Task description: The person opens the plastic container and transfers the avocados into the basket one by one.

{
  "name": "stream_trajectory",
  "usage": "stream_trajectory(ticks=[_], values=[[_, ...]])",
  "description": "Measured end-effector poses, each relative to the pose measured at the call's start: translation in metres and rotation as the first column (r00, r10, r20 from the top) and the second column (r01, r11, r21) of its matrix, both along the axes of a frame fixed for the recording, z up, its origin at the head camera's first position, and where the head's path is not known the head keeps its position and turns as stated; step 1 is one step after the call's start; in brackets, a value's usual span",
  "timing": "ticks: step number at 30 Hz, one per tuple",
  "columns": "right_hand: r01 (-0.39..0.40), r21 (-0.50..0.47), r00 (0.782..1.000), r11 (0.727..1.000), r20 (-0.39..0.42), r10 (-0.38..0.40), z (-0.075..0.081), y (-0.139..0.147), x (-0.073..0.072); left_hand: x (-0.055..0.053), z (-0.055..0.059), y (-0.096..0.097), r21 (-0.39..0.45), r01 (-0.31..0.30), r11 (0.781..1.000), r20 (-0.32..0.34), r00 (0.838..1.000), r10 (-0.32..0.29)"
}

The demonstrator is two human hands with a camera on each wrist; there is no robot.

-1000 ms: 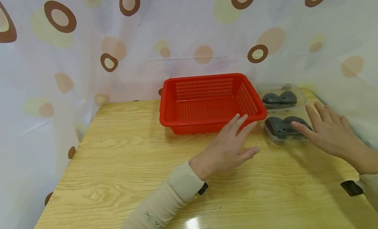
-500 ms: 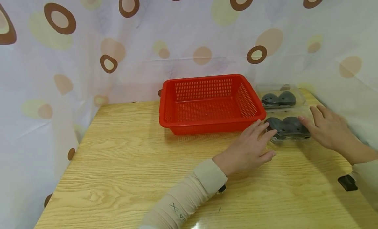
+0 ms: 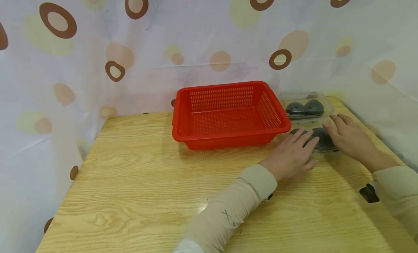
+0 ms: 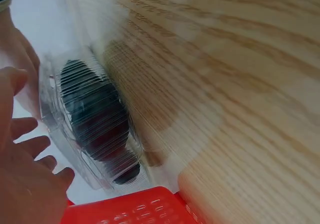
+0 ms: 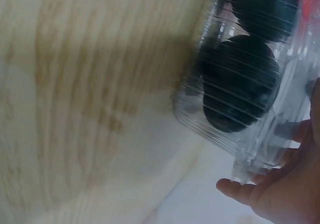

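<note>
As the front box [image 3: 321, 138] lies longways from left hand [image 3: 292, 155] to right hand [image 3: 354, 140], the right seems closer; both have loosely spread fingers, gripping nothing.

I see a beige left sleeve [image 3: 243, 204] bearing dark lettering [image 3: 227, 215], a beige right sleeve [image 3: 396, 189], small black block [image 3: 369, 193] by each.

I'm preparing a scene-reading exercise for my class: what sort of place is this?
Probably a screened-off indoor tabletop workspace: a wood-grain table with spotted sheeting behind and at both sides, plus a red basket and clear plastic containers.
</note>
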State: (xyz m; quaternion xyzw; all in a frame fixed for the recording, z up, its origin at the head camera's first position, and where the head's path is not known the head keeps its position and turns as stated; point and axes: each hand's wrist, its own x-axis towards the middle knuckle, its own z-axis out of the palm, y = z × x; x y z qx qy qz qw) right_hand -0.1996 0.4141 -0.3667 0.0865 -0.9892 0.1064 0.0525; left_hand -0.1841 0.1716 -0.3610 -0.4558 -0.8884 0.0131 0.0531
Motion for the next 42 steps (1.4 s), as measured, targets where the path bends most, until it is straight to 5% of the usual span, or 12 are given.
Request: stream_trajectory(ticks=[6,10,17,30,42], values=[[0.121,-0.114,0.985,0.986,0.139,-0.104,-0.002,-0.009,-0.006,-0.004,-0.004,0.002,-0.066,-0.070,0.995,0.040,0.997,0.073],[0.139,-0.093,0.978,0.986,0.170,-0.121,-0.001,-0.014,-0.005,-0.005,-0.008,-0.001,-0.025,-0.094,0.995,-0.046,0.995,0.093],[0.139,-0.060,0.982,0.988,0.141,-0.130,-0.001,-0.015,0.002,-0.002,-0.009,-0.004,-0.030,-0.088,0.996,-0.153,0.985,0.083],[0.144,-0.068,0.982,0.987,0.130,-0.134,0.002,-0.020,0.017,0.000,-0.011,-0.002,-0.065,-0.067,0.996,-0.132,0.990,0.058],[0.058,0.027,0.998,0.998,-0.010,-0.058,-0.006,-0.018,0.034,0.014,-0.007,-0.007,-0.143,-0.028,0.989,-0.196,0.981,-0.001]])
